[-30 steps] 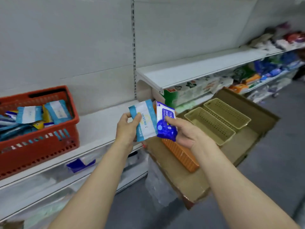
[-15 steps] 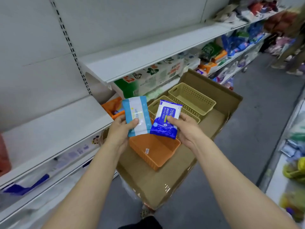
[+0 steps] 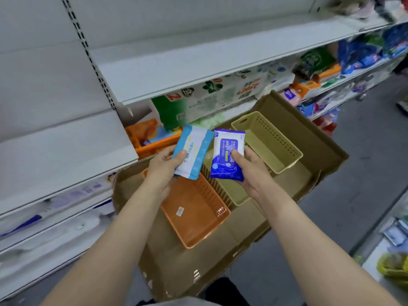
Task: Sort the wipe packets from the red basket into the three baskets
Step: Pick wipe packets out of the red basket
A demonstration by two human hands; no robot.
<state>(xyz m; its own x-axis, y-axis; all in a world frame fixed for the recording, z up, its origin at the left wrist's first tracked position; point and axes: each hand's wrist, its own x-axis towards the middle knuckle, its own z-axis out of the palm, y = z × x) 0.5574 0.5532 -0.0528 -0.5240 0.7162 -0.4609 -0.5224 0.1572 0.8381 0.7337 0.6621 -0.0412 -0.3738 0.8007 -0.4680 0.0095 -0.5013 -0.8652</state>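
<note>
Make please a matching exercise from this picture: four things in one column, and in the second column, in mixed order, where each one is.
Things:
1. light blue packet
2. dark blue packet
3. orange basket
4. far yellow basket

Places:
a. farthest along the cardboard tray
b. held in the right hand
c. below the left hand
d. held in the left hand

Pairs: 1-d, 2-b, 3-c, 4-a

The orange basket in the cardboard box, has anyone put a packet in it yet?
No, the orange basket shows only its bare bottom with a small sticker, and both packets are in the hands above it.
</note>
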